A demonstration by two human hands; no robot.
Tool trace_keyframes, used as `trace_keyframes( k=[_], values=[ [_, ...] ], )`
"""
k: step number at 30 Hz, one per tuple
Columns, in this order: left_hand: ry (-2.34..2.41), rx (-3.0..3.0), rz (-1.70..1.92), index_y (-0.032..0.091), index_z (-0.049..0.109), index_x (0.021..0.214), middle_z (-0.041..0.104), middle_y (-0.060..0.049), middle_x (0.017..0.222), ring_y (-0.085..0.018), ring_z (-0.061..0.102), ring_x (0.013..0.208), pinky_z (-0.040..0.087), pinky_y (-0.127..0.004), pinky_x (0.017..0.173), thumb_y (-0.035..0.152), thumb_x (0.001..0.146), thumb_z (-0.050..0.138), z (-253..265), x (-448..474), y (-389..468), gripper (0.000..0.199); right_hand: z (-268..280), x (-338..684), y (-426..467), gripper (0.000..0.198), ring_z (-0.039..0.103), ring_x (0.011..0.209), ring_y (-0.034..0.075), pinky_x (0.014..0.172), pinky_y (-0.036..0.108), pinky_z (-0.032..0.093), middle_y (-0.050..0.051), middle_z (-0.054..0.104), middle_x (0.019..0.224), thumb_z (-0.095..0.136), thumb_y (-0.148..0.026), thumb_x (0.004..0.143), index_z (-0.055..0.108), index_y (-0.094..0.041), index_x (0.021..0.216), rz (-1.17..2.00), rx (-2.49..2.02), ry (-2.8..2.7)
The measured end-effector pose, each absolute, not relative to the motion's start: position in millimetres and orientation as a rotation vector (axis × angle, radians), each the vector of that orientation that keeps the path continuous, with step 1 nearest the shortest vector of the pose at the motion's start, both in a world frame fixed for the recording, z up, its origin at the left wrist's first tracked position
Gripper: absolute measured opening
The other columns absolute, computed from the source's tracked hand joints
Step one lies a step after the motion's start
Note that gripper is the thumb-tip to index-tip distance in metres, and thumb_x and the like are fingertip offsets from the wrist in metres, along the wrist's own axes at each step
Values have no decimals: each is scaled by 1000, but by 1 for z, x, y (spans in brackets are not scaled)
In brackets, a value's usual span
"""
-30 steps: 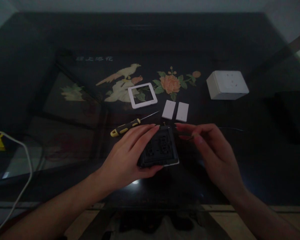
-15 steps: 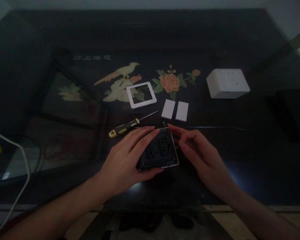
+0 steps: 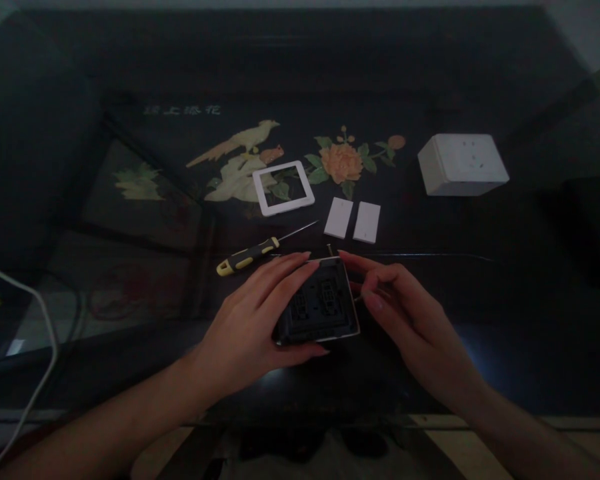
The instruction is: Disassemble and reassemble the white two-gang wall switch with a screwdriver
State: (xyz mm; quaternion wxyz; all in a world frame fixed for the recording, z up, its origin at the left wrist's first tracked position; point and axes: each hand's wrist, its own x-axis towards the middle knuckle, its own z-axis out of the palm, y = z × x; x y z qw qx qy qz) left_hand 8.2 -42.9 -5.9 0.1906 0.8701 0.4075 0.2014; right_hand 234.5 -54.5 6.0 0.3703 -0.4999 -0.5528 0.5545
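My left hand (image 3: 250,317) is wrapped round the left side of a square wall switch body (image 3: 316,303), black with a white rim. Its fingers lie over the far edge and its thumb runs along the near edge. To the right, my right hand (image 3: 403,300) has its fingertips curled together around a small brassy screw (image 3: 359,299) at the switch's right edge. Most of that screw is hidden by the fingers. One forefinger tip touches the far right corner. Another thin screw (image 3: 330,250) sticks out beyond the far edge.
Ahead lie a screwdriver (image 3: 247,257) with a yellow and black handle, a white square frame (image 3: 259,193) and two white switch rockers (image 3: 339,218). A white box (image 3: 473,163) stands at the right. A white cable (image 3: 47,320) runs along the left of the dark glossy table (image 3: 280,73).
Both hands keep nearly the same hold on the switch and screw. The view has shifted slightly, and the right fingertips have moved a little to the right.
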Motion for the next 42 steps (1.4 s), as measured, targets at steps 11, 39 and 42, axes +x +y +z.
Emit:
trace_keyframes(
  k=[11,39,42],
  values=[
    [1046,2382,557,14,31,148,46,-20,149,-30,41,142,38,-49,117,45,81,74,-10,3,-43,86,5,237,-56,6,62,120,21,100,42,53,5,58,137,52,-24,96,54,-27,91,1345,-1300,-1526],
    [1063,2317,611,18,31,149,48,-16,148,-30,43,139,39,-51,116,44,83,72,-15,4,-45,82,-1,235,-48,11,65,103,21,88,39,55,5,67,110,64,-15,88,65,-26,91,777,-1309,-1891],
    [1065,2310,608,18,31,148,47,-16,148,-30,43,139,40,-50,116,42,84,71,-13,5,-45,79,0,235,-47,11,65,102,23,88,41,55,6,68,108,64,-16,88,66,-26,90,732,-1292,-1918]
  ],
)
